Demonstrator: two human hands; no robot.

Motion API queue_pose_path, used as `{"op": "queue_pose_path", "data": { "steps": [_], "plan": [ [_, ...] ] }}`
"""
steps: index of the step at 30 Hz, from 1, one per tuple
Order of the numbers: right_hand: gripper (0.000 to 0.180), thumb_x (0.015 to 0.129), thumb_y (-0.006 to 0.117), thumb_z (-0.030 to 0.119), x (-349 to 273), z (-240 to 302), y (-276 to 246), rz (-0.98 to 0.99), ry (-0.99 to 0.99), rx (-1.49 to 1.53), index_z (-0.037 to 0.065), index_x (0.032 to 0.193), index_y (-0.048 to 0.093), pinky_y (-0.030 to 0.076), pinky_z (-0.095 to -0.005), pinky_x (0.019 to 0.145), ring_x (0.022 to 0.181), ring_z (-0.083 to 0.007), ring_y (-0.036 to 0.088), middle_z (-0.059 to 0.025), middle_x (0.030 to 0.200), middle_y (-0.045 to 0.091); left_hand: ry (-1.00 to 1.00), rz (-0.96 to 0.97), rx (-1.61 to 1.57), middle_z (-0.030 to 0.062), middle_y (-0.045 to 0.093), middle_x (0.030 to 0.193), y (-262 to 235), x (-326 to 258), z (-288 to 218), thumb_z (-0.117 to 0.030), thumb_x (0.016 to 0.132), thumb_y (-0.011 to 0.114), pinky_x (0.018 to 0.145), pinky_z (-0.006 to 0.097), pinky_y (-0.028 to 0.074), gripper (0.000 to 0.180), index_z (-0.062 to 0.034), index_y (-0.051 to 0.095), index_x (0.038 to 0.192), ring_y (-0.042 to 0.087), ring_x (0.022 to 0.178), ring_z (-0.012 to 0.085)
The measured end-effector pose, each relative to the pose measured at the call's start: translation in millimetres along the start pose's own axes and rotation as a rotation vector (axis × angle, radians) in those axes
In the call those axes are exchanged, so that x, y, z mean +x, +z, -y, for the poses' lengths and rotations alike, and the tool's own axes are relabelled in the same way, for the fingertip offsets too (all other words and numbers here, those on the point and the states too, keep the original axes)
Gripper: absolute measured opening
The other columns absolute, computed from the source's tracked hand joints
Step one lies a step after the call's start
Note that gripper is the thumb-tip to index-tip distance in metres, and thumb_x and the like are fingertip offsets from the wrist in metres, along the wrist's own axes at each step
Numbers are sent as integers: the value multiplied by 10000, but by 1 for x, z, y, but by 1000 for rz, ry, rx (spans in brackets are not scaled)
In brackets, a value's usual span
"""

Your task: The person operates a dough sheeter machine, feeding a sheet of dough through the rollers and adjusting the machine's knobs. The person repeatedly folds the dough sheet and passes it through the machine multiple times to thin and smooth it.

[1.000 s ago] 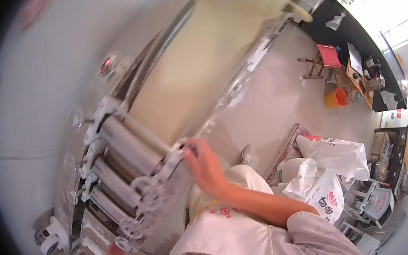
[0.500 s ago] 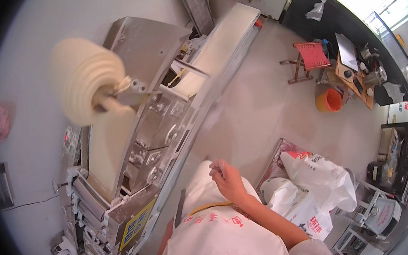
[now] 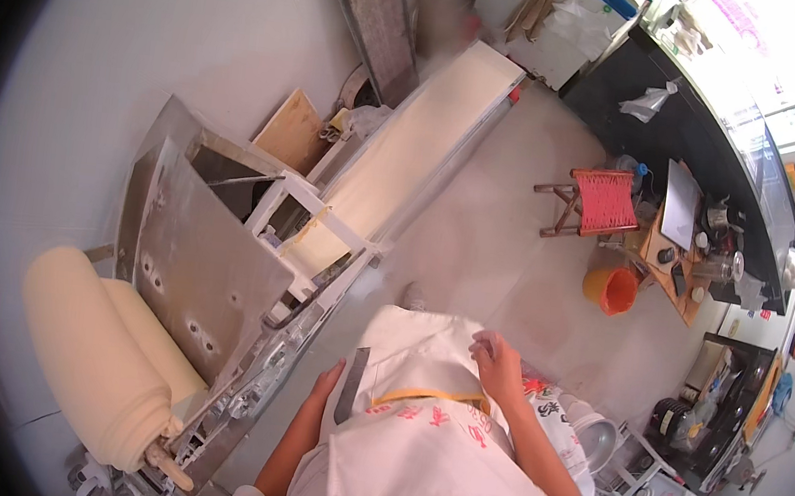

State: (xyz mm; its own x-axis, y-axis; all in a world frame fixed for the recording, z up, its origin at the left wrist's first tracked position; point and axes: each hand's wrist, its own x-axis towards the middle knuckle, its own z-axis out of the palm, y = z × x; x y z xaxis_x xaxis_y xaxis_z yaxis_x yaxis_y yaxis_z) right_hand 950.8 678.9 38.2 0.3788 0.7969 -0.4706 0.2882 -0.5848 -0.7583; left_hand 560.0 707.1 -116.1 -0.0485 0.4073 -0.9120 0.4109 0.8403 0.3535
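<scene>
My left hand [image 3: 329, 382] hangs beside the steel machine [image 3: 220, 273], a short way off its edge, with its fingers stretched out and nothing in them. In front of my white apron [image 3: 424, 459] my right hand [image 3: 497, 367] is raised, its fingers loosely bent and apart, holding nothing. A thick roll of pale dough sheet [image 3: 91, 351] is wound on a wooden rolling pin [image 3: 169, 468] and rests at the near left end of the machine. Neither hand touches the roll. A dark flat strip [image 3: 352, 386] lies along the apron's left side.
A long pale conveyor belt [image 3: 418, 144] runs away from the machine. Across the floor stand a red folding stool [image 3: 606, 204], an orange bucket [image 3: 610, 290] and a low cluttered table [image 3: 654, 246]. White printed sacks [image 3: 558, 429] and a metal basin [image 3: 594, 438] are at my right.
The view has shifted, bringing the dough roll to the lower left and more of the conveyor into sight. My left hand now shows beside the machine. My right hand remains before the apron.
</scene>
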Motion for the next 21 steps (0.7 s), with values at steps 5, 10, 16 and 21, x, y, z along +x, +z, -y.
{"op": "queue_pose_path", "data": {
  "steps": [5, 10, 16, 21],
  "plan": [
    [238, 975, 641, 121, 137, 53, -48, 144, -126, -163, -13, 1172, 652, 577, -397, 859, 949, -313, 737, -202, 1012, 741, 6, 30, -35, 84, 707, 994, 36, 17, -75, -466, 1012, 592, 844, 359, 505, 466, -24, 728, 1066, 649, 909, 208],
    [212, 962, 628, 126, 316, 56, -77, 316, -220, -283, -13, 1120, 661, 564, -438, 855, 962, -389, 715, -228, 1000, 729, -33, -96, -168, 57, 685, 905, 99, 46, -120, -438, 1011, 605, 777, 344, 498, 417, -39, 726, 996, 627, 823, 186],
    [167, 975, 572, 161, 576, 14, -106, 385, -434, -634, 17, 995, 654, 552, -504, 770, 901, -448, 679, -239, 935, 688, -221, -379, -479, 47, 690, 909, 215, 71, -263, -314, 980, 659, 758, 359, 513, 287, -31, 705, 1003, 634, 839, 160],
    [202, 990, 547, 175, 714, 39, -139, 265, -385, -584, -11, 993, 627, 534, -558, 794, 889, -488, 656, -251, 962, 673, 51, -545, -112, 122, 695, 858, 256, 149, -366, -247, 976, 666, 729, 392, 529, 261, 14, 676, 975, 650, 759, 242]
  ]
}}
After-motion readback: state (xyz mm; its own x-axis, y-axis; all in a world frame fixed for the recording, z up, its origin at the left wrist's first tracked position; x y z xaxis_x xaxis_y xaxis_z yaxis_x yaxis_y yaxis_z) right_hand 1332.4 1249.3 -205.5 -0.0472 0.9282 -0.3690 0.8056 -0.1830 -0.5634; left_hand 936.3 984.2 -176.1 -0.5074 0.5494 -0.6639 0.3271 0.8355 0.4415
